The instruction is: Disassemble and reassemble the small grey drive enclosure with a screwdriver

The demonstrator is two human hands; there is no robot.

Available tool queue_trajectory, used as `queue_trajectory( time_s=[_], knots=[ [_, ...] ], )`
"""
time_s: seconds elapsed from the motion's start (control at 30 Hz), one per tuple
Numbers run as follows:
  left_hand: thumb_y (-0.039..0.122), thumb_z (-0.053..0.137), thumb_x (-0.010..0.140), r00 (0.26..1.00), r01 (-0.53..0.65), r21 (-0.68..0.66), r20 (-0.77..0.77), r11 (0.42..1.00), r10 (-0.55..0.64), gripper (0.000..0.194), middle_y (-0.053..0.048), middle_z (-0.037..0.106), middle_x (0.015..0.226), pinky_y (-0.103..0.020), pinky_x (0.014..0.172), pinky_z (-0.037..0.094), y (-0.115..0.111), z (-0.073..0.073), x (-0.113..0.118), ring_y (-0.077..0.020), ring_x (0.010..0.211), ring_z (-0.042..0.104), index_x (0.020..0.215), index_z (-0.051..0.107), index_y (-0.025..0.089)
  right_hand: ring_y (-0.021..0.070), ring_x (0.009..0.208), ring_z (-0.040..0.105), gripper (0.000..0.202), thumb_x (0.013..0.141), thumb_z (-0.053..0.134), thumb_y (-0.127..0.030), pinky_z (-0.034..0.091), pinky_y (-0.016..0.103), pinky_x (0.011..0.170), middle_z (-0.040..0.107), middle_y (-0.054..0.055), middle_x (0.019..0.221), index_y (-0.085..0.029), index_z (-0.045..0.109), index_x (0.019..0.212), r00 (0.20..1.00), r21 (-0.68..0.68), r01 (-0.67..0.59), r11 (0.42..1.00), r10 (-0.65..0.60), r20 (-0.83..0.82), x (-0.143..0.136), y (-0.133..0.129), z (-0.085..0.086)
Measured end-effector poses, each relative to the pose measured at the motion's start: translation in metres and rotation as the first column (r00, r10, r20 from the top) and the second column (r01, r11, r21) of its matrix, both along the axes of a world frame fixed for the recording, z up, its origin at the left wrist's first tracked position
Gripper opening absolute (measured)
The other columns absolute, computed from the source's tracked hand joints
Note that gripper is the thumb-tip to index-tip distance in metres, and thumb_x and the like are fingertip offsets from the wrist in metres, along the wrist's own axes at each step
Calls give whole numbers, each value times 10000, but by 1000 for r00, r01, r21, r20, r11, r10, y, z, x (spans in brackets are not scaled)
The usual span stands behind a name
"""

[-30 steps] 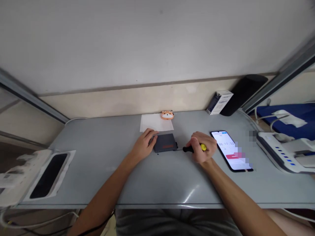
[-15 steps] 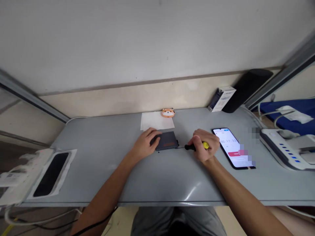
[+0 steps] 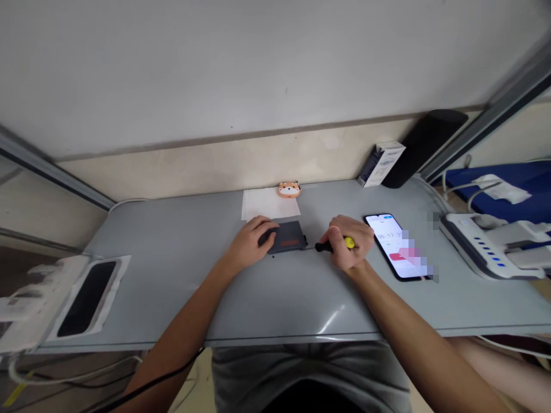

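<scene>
A flat dark grey box (image 3: 286, 236), like a small electronic device with a vented front edge and a reddish-brown label, lies on the grey table. My left hand (image 3: 253, 241) holds its left end, fingers over the top and thumb near the front. In my right fist (image 3: 349, 241) is a screwdriver (image 3: 323, 247) with a black and yellow handle. Its thin shaft points left, and the tip meets the box's right side near the front corner; the exact contact is too small to make out. One tiny dark piece (image 3: 273, 257) lies just before the box.
Behind the box are white paper (image 3: 267, 205) and an orange animal-faced case (image 3: 288, 190). A lit phone (image 3: 394, 244) lies right of my fist, beside a power strip (image 3: 486, 246). A carton (image 3: 381, 164) and black cylinder (image 3: 426, 149) stand behind. Another dark phone (image 3: 88, 298) lies left.
The whole view has shifted slightly, with the table now a little higher in it. Both hands keep their holds on the box and the screwdriver.
</scene>
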State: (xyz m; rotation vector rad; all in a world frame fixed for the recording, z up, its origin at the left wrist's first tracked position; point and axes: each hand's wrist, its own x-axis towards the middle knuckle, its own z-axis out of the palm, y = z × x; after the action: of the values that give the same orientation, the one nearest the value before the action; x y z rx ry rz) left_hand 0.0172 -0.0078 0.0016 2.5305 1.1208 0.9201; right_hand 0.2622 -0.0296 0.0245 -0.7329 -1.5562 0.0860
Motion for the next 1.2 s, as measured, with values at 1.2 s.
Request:
queue_trajectory(
  time_s=[1.2],
  knots=[
    [113, 540, 987, 1000, 12, 220, -25, 975, -7, 223, -83, 679, 1097, -380, 872, 573, -5, 8, 1, -209, 993, 682, 1053, 718, 229, 139, 415, 510, 591, 1030, 468, -346, 393, 308, 463, 562, 8, 438, -232, 576, 460, 995, -183, -8, 983, -11, -99, -1, -1, 1]
  ],
)
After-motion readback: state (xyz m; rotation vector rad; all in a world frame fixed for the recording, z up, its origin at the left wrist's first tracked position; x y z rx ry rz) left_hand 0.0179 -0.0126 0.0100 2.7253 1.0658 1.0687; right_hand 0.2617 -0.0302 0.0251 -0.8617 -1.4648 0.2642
